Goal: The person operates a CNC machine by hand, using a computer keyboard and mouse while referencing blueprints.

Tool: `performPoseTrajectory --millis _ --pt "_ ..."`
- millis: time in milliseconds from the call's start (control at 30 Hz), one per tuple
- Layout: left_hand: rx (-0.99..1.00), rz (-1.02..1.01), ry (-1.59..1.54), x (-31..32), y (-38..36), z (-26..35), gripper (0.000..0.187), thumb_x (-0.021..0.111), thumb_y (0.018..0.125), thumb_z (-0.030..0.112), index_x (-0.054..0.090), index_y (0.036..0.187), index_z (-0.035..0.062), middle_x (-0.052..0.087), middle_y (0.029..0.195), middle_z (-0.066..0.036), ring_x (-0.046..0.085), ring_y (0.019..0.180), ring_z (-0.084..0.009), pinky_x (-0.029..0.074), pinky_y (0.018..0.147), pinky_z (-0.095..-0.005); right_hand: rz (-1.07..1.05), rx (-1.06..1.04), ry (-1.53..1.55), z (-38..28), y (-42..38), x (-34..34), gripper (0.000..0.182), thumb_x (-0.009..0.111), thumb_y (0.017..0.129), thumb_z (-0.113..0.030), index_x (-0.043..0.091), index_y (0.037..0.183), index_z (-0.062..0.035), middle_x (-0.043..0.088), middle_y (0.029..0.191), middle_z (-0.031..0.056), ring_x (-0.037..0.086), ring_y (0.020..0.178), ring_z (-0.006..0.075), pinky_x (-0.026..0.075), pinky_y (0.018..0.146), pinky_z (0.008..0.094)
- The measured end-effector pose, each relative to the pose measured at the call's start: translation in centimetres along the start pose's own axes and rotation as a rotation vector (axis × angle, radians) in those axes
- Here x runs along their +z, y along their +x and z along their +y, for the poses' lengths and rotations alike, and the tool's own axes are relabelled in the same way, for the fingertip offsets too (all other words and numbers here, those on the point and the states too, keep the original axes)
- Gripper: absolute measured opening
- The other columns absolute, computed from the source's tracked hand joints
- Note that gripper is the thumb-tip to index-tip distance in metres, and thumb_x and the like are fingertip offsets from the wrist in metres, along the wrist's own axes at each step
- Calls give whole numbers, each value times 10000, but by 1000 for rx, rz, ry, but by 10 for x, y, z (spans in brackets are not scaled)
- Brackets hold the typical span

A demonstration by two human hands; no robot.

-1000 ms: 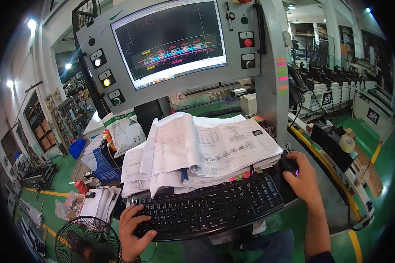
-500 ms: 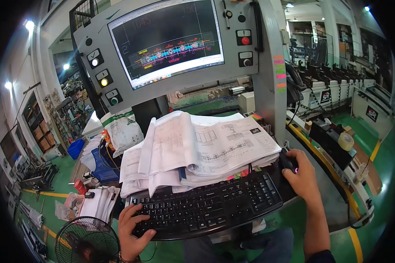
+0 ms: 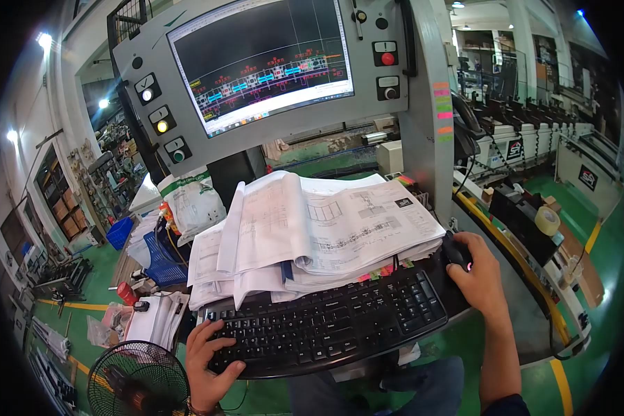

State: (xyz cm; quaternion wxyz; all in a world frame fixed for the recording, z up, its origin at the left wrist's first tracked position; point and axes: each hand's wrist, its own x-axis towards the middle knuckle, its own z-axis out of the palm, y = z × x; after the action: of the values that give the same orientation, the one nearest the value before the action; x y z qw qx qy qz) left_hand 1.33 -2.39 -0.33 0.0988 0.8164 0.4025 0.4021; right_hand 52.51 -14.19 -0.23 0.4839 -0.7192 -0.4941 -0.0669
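My left hand [image 3: 210,360] rests with fingers apart on the left end of the black keyboard [image 3: 326,329]. At the keyboard's right, my right hand [image 3: 477,270] is wrapped over a dark mouse [image 3: 455,251] that shows a small pink light. Behind the keyboard lies a thick stack of printed drawings [image 3: 367,229], its upper sheets curled over to the left. Above it, the monitor [image 3: 256,66] in a grey panel shows a coloured line drawing on a black background.
A fan [image 3: 137,381] stands at the lower left, below clipped papers [image 3: 156,322] and a blue basket [image 3: 165,260]. A white bag [image 3: 193,204] sits left of the drawings. At the right are a tape roll [image 3: 546,220] and a yellow-edged rail [image 3: 496,229].
On the monitor the drawing now appears larger and spreads further across the screen. Both hands have stayed in nearly the same places.
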Motion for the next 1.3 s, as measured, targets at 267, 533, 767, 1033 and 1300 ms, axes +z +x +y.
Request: performPoseTrajectory --millis 267,533,767,1033,1300 --pt "3 1 5 0 0 -1 511 894 796 431 827 1122 44 739 1469 -190 575 1493 -450 407 1264 -581 -15 90 27 -8 0 -3 527 747 867 -155 661 1369 -17 717 1393 193 712 1281 418 556 1097 472" --pt "4 -5 5 -1 1 0 513 896 803 436 827 1124 42 738 1468 -197 575 1493 -457 407 1263 -585 -13 77 27 -8 1 -2 525 749 870 -160 671 1364 -2 707 1424 194 709 1294 421 559 1099 475" --pt "4 -6 2 0 0 -1 506 902 801 420 825 1132 45 734 1476 -193 570 1499 -456 404 1266 -587 -9 73 17 -7 0 -2 529 756 865 -163 673 1360 5 709 1421 197 711 1292 421 565 1088 475" --pt "10 -4 6 -1 0 0 493 900 799 401 824 1130 45 735 1477 -192 570 1504 -455 404 1269 -581 12 59 -5 -4 0 -1 534 758 861 -160 658 1364 -8 727 1366 200 718 1272 422 560 1087 480" --pt "14 -3 5 0 0 -1 492 899 798 399 824 1127 40 736 1476 -198 573 1502 -454 407 1266 -582 10 92 13 -6 0 -1 531 755 859 -157 653 1358 -10 729 1362 202 717 1272 425 553 1098 479"
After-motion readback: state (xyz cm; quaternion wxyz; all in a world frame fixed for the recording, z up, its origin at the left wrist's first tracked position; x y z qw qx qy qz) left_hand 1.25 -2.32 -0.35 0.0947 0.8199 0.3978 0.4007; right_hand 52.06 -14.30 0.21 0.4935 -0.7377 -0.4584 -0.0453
